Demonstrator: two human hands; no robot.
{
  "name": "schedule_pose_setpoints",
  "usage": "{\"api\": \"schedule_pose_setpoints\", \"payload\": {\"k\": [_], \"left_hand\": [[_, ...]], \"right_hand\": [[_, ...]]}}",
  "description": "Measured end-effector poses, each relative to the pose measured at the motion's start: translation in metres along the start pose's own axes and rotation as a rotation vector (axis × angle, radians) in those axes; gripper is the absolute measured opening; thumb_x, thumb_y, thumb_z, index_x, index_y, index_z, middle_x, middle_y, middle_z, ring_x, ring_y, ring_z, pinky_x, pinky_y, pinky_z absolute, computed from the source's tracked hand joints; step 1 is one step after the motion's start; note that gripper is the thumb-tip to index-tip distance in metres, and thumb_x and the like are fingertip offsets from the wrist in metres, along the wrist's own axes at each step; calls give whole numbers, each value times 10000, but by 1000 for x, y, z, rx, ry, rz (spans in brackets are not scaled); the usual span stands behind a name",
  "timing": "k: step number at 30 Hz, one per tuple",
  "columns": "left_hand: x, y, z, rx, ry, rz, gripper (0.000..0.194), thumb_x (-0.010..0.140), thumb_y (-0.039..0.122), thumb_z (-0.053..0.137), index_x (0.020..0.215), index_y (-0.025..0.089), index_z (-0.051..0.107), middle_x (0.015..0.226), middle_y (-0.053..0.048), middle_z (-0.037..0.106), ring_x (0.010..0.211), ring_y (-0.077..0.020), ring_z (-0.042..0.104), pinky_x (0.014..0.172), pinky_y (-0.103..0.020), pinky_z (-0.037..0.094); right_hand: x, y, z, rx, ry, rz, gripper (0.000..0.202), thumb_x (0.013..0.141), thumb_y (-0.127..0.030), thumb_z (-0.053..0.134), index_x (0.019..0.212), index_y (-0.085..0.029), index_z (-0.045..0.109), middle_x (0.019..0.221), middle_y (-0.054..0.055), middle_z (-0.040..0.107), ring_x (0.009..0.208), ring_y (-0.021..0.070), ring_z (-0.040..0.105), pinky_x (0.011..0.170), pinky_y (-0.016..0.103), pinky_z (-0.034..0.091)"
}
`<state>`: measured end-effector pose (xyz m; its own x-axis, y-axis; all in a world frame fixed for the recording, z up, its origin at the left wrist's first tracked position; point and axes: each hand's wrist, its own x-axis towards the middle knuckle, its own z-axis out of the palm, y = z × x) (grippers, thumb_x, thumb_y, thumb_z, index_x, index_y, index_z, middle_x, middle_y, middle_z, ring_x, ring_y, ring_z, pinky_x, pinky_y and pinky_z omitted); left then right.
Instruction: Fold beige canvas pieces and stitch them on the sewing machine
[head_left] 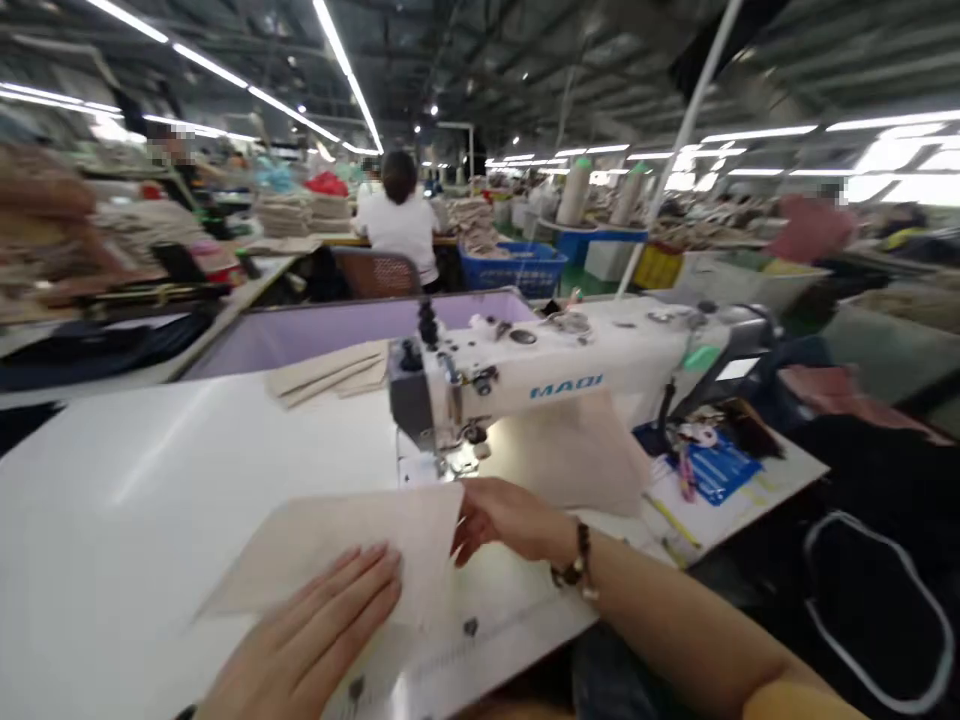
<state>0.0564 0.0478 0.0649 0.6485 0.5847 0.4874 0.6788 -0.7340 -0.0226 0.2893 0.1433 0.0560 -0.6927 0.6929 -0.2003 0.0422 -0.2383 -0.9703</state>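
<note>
A cream fabric piece (300, 545) lies on the white sewing table, in front of the needle area of a white sewing machine (592, 370). My left hand (326, 620) rests flat on the fabric, fingers stretched out side by side. At the fabric's right edge, close to the presser foot (461, 462), my right hand (510, 515) has its fingers curled around the edge, partly hidden under it. A beaded bracelet (577, 560) is on the right wrist. Another cream fabric piece (570, 450) lies under the machine's arm.
Folded cream pieces (330, 372) lie behind the machine head. At right on the table (97, 500) are a blue packet (716, 468) and a yellow strip (675, 525). A purple-walled bin (300, 330) stands beyond. A person in white (397, 225) sits farther back.
</note>
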Motion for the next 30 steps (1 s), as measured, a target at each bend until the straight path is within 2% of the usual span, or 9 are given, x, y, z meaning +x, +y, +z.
{"api": "schedule_pose_setpoints", "payload": {"k": [2, 4, 7, 9, 11, 16, 30], "left_hand": [[-9, 14, -4, 12, -49, -4, 465, 911, 121, 268, 1364, 225, 294, 1265, -38, 528, 1205, -194, 443, 1001, -367, 414], [-11, 24, -2, 8, -65, -4, 434, 928, 120, 231, 1347, 179, 327, 1253, -69, 536, 1235, -198, 403, 1012, -390, 398], [-12, 32, 0, 9, -86, 7, 399, 936, 113, 215, 1281, 130, 414, 1242, -88, 543, 1262, -199, 360, 1033, -403, 374], [-13, 36, 1, 19, -93, 23, 381, 934, 104, 225, 1238, 106, 454, 1240, -94, 544, 1271, -206, 344, 1042, -406, 364], [-14, 37, 1, 32, -93, 37, 365, 933, 100, 241, 1213, 97, 475, 1237, -92, 547, 1274, -208, 338, 1046, -401, 360], [-16, 37, 5, 25, -83, 65, 355, 925, 89, 260, 1198, 78, 487, 1219, -111, 558, 1269, -216, 345, 1047, -407, 352], [-12, 23, 15, 22, -66, 129, 356, 918, 75, 262, 1165, 37, 515, 1198, -141, 564, 1263, -241, 352, 1061, -427, 317]], "right_hand": [[-4, 1, 4, 148, -13, 25, 517, 852, -588, 245, 950, -156, 511, 742, 43, 595, 624, 128, 595, 645, 312, 498], [-8, 2, 6, 312, 33, 84, 502, 848, -577, 303, 950, -142, 531, 731, 52, 613, 627, 140, 609, 652, 324, 502], [-16, 4, 9, 227, 86, 54, 423, 783, -523, 495, 957, -141, 550, 722, 38, 627, 619, 142, 612, 648, 330, 503], [-18, 6, 9, 110, 122, 1, 378, 698, -411, 639, 951, -141, 562, 688, 5, 617, 603, 129, 596, 645, 314, 496], [-18, 9, 8, 40, 164, -33, 346, 636, -294, 696, 920, -134, 580, 637, -24, 596, 582, 114, 575, 631, 289, 484], [-18, 12, 5, -59, 225, -94, 247, 690, -242, 606, 913, -138, 587, 623, -32, 595, 569, 111, 572, 625, 292, 480], [-11, 10, 1, -24, 192, -154, 289, 707, -247, 580, 981, -161, 553, 684, -24, 632, 612, 114, 594, 649, 293, 505]]}}
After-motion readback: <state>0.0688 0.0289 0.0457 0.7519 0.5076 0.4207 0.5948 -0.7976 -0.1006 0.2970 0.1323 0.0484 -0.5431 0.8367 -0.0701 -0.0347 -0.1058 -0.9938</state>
